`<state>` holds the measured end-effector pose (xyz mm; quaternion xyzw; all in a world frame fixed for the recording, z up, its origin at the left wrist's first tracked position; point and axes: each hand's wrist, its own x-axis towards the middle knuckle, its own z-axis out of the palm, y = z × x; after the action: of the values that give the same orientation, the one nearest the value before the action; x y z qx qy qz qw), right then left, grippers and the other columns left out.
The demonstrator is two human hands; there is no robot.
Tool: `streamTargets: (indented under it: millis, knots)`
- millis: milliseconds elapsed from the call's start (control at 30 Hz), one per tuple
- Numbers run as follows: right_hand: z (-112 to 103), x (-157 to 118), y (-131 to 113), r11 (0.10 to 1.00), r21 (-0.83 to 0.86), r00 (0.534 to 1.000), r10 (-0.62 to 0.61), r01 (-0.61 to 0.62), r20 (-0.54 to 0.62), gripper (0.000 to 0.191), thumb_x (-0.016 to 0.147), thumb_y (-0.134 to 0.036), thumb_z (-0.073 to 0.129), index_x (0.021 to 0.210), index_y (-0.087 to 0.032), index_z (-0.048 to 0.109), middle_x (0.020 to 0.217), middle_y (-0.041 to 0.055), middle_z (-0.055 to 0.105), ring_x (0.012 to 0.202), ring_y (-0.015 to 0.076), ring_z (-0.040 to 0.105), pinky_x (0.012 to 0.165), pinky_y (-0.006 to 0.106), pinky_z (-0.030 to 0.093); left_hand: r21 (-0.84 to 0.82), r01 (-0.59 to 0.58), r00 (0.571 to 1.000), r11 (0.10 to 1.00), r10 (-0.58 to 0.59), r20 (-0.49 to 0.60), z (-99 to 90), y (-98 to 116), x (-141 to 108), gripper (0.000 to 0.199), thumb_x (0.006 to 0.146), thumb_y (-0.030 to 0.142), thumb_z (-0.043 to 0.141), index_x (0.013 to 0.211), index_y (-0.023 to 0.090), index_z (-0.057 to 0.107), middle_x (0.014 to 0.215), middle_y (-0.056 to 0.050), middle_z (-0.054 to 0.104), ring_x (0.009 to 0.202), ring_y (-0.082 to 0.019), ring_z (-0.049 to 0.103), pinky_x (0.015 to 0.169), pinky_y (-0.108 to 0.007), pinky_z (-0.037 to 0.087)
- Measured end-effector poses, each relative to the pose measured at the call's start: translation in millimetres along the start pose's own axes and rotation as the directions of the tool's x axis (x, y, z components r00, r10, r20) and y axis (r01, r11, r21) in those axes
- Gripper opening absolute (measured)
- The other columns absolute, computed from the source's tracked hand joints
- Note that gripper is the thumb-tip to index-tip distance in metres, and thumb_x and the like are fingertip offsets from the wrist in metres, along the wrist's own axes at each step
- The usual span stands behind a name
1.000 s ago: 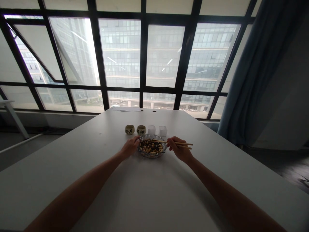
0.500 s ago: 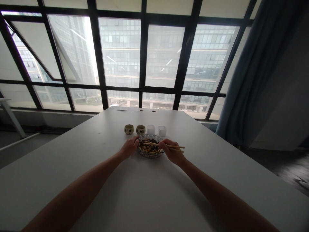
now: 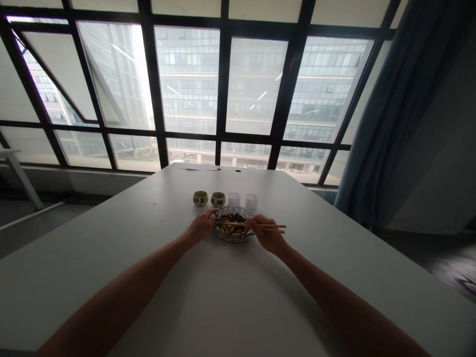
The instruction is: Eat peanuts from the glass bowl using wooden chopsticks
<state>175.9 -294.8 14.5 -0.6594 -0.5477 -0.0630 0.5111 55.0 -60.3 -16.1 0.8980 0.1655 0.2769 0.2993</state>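
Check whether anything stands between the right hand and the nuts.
Nothing visible does. The right hand is at the right side of the bowl, its chopsticks reaching over the nuts; whether they touch any is too small to tell. The containers stand beyond the bowl.

Our bare left arm [image 3: 130, 292] and right arm [image 3: 334, 295] stretch forward; our right hand [image 3: 267, 235] is pinching, while our left hand [image 3: 201, 227] curls, how firmly we cannot well see.

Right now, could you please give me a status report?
Left hand at clear bowl. Right hand holds chopsticks over its contents. Lettered cups, translucent containers just beyond.
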Motion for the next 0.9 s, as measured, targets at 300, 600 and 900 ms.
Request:
streamTargets:
  millis: [300, 600, 900]
  knots:
    - [-11.8, 2.1, 9.3, 0.977, -0.204, 0.994, -0.075, 0.059, -0.073, 0.046, 0.099, -0.052, 0.05, 0.067, -0.023, 0.067, 0.069, 0.006, 0.071, 0.067, 0.0216, 0.066, 0.07, 0.035, 0.049, 0.015, 0.001, 1.0, 1.0, -0.001, 0.007, -1.1, 4.0, -1.8, 0.051, 0.095, 0.03, 0.033, 0.133, 0.01, 0.062, 0.123, -0.015, 0.072, 0.114, -0.028, 0.067, 0.102, -0.04, 0.05]
    - [-3.2, 1.9, 12.5, 0.913, -0.332, 0.97, -0.201, 0.236, 0.135, 0.037, 0.101, -0.05, 0.05, 0.086, -0.025, 0.073, 0.08, 0.0055, 0.076, 0.079, 0.0219, 0.068, 0.084, 0.038, 0.046, 0.014, -0.016, 1.0, 1.0, 0.016, -0.011, 1.7, -0.4, -1.0, 0.049, 0.095, 0.029, 0.034, 0.131, 0.013, 0.063, 0.123, -0.013, 0.072, 0.112, -0.026, 0.068, 0.102, -0.038, 0.05]
    - [-0.9, 2.6, 6.9, 0.938, -0.276, 0.978, -0.197, 0.21, 0.073, 0.039, 0.1, -0.051, 0.05, 0.085, -0.024, 0.074, 0.077, 0.0066, 0.073, 0.074, 0.0217, 0.067, 0.077, 0.037, 0.05, 0.019, -0.021, 1.0, 1.0, 0.021, -0.015, 2.3, -1.0, -0.4, 0.05, 0.095, 0.031, 0.034, 0.132, 0.011, 0.062, 0.125, -0.015, 0.071, 0.115, -0.028, 0.066, 0.103, -0.04, 0.049]
